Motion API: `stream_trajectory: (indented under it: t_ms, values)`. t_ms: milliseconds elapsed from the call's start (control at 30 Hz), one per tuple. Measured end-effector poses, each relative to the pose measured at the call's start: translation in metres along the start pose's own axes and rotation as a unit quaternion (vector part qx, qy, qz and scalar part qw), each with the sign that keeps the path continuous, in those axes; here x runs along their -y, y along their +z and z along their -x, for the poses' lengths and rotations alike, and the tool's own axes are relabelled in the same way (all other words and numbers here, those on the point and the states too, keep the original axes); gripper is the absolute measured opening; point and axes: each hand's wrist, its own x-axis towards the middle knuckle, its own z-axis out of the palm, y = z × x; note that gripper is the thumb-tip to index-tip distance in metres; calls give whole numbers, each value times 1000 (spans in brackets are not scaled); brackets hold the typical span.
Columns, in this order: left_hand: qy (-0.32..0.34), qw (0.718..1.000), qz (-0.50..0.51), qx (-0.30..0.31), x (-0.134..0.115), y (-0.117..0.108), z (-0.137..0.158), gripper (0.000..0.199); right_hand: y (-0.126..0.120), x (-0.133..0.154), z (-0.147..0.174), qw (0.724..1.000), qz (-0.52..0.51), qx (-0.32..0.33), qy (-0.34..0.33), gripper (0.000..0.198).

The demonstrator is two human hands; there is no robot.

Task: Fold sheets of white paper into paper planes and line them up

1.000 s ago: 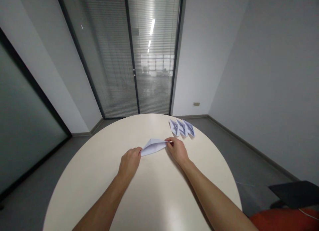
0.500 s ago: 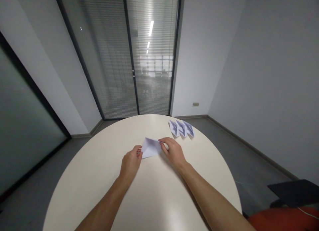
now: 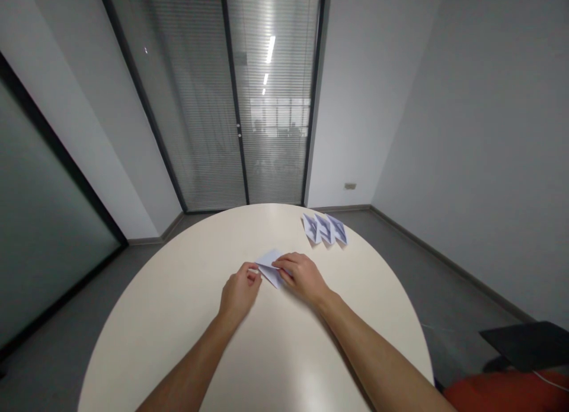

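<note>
A white sheet of paper [image 3: 269, 258] with a crease across it is held just over the middle of the round table, one corner pointing toward me. My left hand [image 3: 242, 288] pinches its left corner between thumb and fingers. On the other side, my right hand [image 3: 302, 274] is closed on the paper's right part and hides some of it. Farther back to the right, three folded paper pieces [image 3: 324, 229] lie in an overlapping row, apart from both hands.
The pale round table [image 3: 178, 317] fills the lower middle, its far edge near a glass door [image 3: 271, 163] with blinds. At lower right are a dark flat panel [image 3: 527, 344] and a red seat [image 3: 507, 391]. A wall socket [image 3: 350, 186] sits behind.
The paper has turned so a corner now points toward me, and a crease shows across it. My right hand has shifted slightly left, my left hand slightly right.
</note>
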Motion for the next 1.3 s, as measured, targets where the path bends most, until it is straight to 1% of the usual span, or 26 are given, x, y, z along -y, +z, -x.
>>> stream_trajectory:
  t_ms: [67,133,167,233,300,367,433,533,600,633,700,767,833,967,1133,1233,1300]
  values:
    - [26,999,-14,-40,5,1,-3,14,2,-1,1,1000,-9,24,-2,27]
    - [90,994,-3,-64,12,5,-6,20,4,0,2,998,-23,49,-8,28]
    - [123,990,4,-62,16,6,-7,24,4,0,2,998,-32,61,-13,28]
    - [170,985,4,-24,23,10,-8,34,4,2,1,995,-51,82,-27,27]
    - [190,981,-22,37,26,11,-7,41,3,4,1,991,-73,103,-43,25]
    - [197,975,-57,81,26,11,-6,42,3,5,0,987,-91,122,-52,25]
    - [199,972,-85,93,23,10,-4,40,3,5,-1,984,-106,132,-49,24]
    - [200,971,-104,76,18,10,-3,36,5,2,0,984,-116,130,-29,20]
    - [197,973,-107,61,15,10,-2,31,7,0,1,987,-108,115,-1,18]
    - [195,974,-105,54,13,11,-1,28,9,-1,2,989,-103,105,13,22]
    - [194,975,-98,46,10,11,0,24,13,-4,3,991,-96,86,24,39]
    - [198,975,-89,49,7,10,1,22,16,-6,5,992,-94,82,14,52]
    - [204,974,-85,56,5,8,2,20,18,-7,6,992,-87,89,1,57]
    - [208,971,-96,62,5,6,2,20,14,-7,5,991,-71,112,1,57]
    - [214,971,-92,63,8,7,1,20,7,-8,4,990,-71,120,14,54]
    - [224,970,-77,54,10,7,0,22,6,-9,5,990,-73,122,13,53]
    - [232,969,-71,51,12,6,0,23,8,-10,6,989,-62,134,20,56]
